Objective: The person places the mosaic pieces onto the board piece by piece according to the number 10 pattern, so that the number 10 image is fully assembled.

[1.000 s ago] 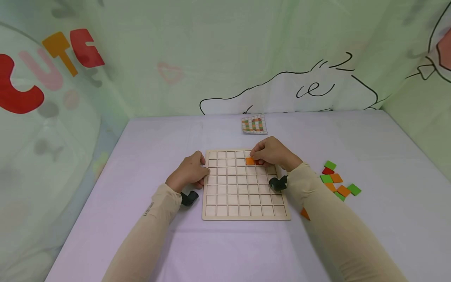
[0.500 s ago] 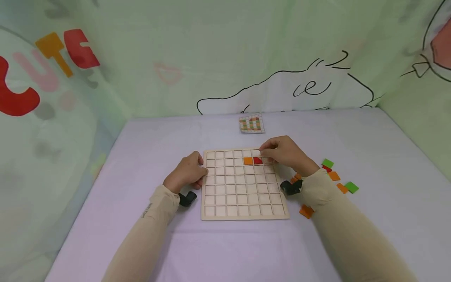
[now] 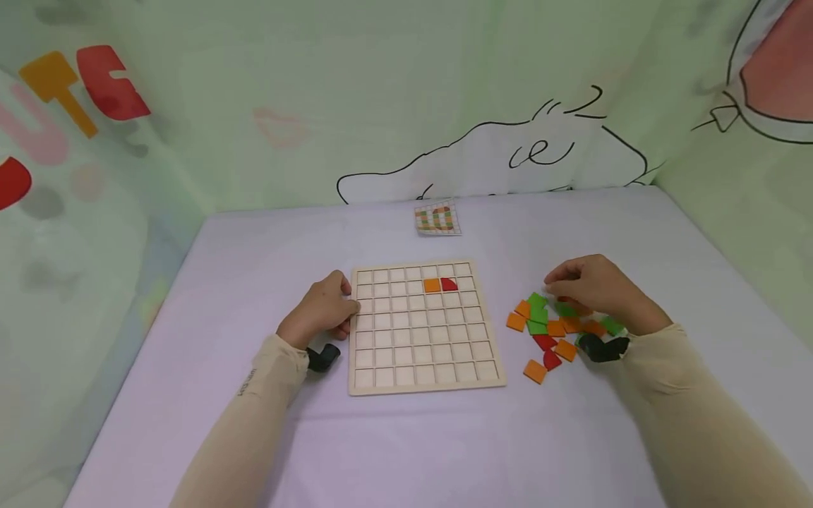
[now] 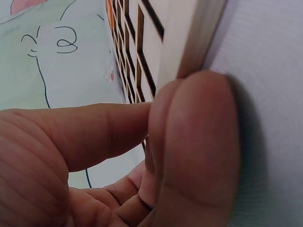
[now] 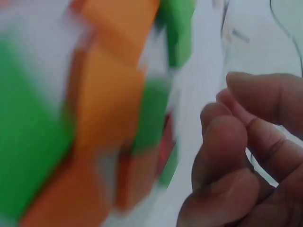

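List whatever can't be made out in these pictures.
Head view: the right hand hides some of the tiles, so their count is unclear.
Head view: the pattern on the card is too small to read exactly.
Head view: the left edge cuts off a red letter.
Right wrist view: blur smears the tiles' edges.
Left wrist view: the left hand covers part of the board; the top edge cuts off more.

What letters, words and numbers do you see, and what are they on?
"U", pink, partly cut off, on the backdrop.
"T", orange, on the backdrop.
"E", red, on the backdrop.
Red shape at the left edge: too cut off to read.
Black squiggles there: like "e" and "2", maybe just drawing.
Left sleeve: printing too small to read.
Picture card, grid board and tiles: no writing I can read.
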{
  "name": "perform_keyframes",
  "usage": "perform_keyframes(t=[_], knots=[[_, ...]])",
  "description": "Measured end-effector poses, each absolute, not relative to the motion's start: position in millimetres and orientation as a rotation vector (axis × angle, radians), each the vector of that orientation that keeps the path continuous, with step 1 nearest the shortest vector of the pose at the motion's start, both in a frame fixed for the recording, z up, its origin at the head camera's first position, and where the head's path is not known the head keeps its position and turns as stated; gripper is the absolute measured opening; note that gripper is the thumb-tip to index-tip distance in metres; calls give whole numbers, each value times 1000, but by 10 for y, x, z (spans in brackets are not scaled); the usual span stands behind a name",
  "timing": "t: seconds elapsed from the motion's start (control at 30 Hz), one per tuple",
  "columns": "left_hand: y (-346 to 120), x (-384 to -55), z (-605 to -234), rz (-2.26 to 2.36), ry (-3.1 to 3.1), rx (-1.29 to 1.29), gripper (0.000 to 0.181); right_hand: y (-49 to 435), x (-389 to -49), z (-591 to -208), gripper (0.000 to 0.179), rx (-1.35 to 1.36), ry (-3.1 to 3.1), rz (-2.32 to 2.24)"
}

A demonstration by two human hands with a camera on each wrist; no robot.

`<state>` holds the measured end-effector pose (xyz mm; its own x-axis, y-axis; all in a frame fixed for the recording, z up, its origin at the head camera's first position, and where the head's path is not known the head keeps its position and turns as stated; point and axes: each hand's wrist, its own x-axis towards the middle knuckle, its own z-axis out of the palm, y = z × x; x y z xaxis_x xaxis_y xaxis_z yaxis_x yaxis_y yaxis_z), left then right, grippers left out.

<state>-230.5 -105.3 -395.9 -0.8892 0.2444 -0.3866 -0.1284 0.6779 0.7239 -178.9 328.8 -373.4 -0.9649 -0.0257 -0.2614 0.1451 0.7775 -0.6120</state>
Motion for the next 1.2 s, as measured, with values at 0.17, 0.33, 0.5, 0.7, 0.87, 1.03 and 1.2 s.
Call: perform_keyframes(t=[0.17,0.33,0.5,0.7,0.87,1.03,1.2], knots=[[-1076,-2293,-3947,1096,2437,95,25,3504,-1728,-3794,38,218,2703,-953],[-1080,-2284,-3951,1103,2440,89,25,3540,-1709,-3831,45,261,2690,-946],[-1077,-2273,-3947,1106,2436,85,25,3475,-1704,-3801,39,255,2723,-903],[-1073,-2277,-3939,1107,2436,99,25,3442,-1718,-3759,36,252,2738,-839],[-1059,-2294,-3954,1118,2431,113,25,3426,-1716,-3746,37,248,2768,-788],[-1054,-2295,-3956,1112,2437,105,25,3368,-1720,-3732,35,218,2787,-772],[-1047,-2288,-3942,1106,2441,102,25,3316,-1742,-3725,33,206,2768,-765]])
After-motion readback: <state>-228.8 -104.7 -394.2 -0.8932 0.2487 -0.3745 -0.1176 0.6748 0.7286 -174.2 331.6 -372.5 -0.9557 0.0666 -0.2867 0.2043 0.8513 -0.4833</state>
